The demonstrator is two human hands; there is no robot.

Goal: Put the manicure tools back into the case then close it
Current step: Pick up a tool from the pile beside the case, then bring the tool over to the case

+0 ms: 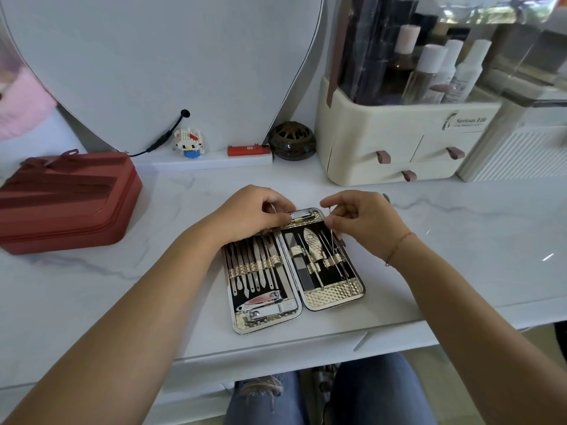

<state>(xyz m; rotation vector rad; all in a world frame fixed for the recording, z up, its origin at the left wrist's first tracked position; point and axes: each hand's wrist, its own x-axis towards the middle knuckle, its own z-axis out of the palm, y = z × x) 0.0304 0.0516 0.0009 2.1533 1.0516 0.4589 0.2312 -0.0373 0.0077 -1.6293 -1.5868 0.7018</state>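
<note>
A manicure case (302,297) lies open flat on the white marble desk, with gold straps and black lining. Its left half holds a row of several slim metal tools (253,265) and nail clippers (264,308). The right half holds a file, a leaf-shaped tool (313,245) and thin picks. My left hand (251,213) rests on the far left corner of the case, pinching a thin metal tool against it. My right hand (365,222) hovers over the far right corner and pinches a thin wire-like pick (329,220) upright above the right half.
A red zipped pouch (66,199) sits at the left. A cream cosmetic organiser (402,139) with bottles stands at the back right. A dark incense pot (292,141), a red lighter-like item (248,150) and a small block figure (189,142) line the mirror base.
</note>
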